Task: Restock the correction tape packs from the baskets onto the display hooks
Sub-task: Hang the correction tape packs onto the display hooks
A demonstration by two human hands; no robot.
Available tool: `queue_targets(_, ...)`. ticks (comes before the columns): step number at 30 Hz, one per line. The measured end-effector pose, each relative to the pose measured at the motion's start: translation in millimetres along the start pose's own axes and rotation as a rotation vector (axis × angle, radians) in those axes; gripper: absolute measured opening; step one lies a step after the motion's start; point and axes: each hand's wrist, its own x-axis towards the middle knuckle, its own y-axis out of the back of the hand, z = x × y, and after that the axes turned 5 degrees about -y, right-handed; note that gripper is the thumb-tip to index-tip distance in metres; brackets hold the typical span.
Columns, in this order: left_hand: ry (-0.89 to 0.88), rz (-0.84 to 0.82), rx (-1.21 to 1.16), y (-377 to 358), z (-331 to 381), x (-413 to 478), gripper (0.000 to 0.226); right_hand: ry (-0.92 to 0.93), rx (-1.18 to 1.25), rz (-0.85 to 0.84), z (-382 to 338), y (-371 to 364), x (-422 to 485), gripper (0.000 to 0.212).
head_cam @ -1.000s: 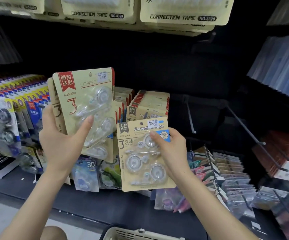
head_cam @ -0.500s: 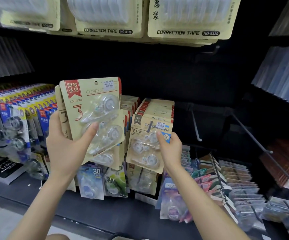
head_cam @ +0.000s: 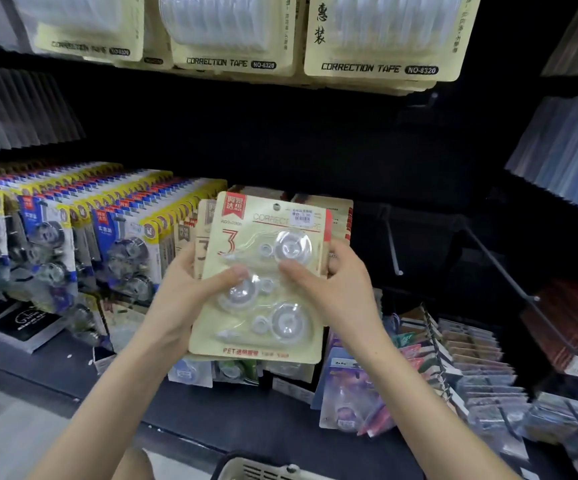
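Note:
A beige three-piece correction tape pack [head_cam: 263, 327] with a red label is held upright before the display, with at least one more pack stacked behind it. My left hand [head_cam: 190, 292] grips the stack's left edge, thumb on the clear blister. My right hand [head_cam: 336, 282] grips the right edge, thumb pressed on the front. Behind the packs, a row of the same beige packs [head_cam: 341, 216] hangs on its hook. Two bare display hooks [head_cam: 393, 247] [head_cam: 502, 268] stick out to the right. A cream basket rim [head_cam: 263, 471] shows at the bottom edge.
Blue and yellow correction tape packs [head_cam: 117, 237] fill hooks on the left. Large "CORRECTION TAPE" packs [head_cam: 381, 36] hang overhead. Small colourful packets [head_cam: 453, 344] crowd the lower right. A dark shelf ledge [head_cam: 211, 420] runs below.
My right hand let go of the pack it hung on the beige row and came over to the stack in my left hand. Both hands now hold that stack in the middle.

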Motion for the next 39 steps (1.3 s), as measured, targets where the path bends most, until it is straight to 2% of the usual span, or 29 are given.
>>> queue_targets(3, 0.016, 0.013, -0.077, -2.9, -4.1, -3.4, 0.090, -0.003, 0.149, -0.020, 10.8, 2.6, -3.6, 0.036)
queue_targets(6, 0.060, 0.018, -0.017, 0.3, -9.6, -7.0, 0.043, -0.081, 0.327, -0.063, 27.6, 8.9, -8.8, 0.034)
queue_targets(7, 0.068, 0.012, 0.037, 0.9, -13.9, -9.4, 0.032, -0.099, 0.329, -0.067, 34.6, 10.0, -10.3, 0.035)
queue_targets(9, 0.042, 0.020, 0.133, 2.5, -22.2, -13.9, 0.023, -0.105, 0.266, -0.066, 49.8, 12.4, -14.7, 0.038)
queue_targets(13, -0.066, 0.233, 0.296, 22.7, -23.8, -13.3, 0.014, -0.069, 0.114, 0.021, 75.9, 27.9, -21.2, 0.040)
queue_targets(15, -0.103, 0.314, 0.366, 40.2, -19.5, -7.5, 0.015, -0.018, -0.039, 0.030, 80.7, 35.4, -18.3, 0.042)
queue_targets(18, -0.124, 0.361, 0.519, 52.7, -12.7, 0.7, 0.045, 0.036, -0.169, -0.024, 76.5, 33.9, -11.6, 0.047)
queue_targets(22, -0.234, 0.357, 0.554, 48.8, -8.9, 6.6, 0.015, 0.105, -0.189, 0.006, 66.7, 24.7, -0.3, 0.047)
queue_targets(25, -0.266, 0.351, 0.521, 50.3, -10.2, 6.5, 0.006, 0.099, -0.189, 0.050, 67.7, 22.8, 8.3, 0.047)
queue_targets(31, -0.273, 0.320, 0.445, 49.4, -15.3, 9.3, 0.013, 0.070, -0.095, 0.083, 76.2, 16.3, 10.7, 0.046)
queue_targets(39, -0.273, 0.296, 0.442, 53.2, -23.5, 15.0, 0.002, -0.003, 0.016, 0.140, 91.2, 5.1, 12.6, 0.042)
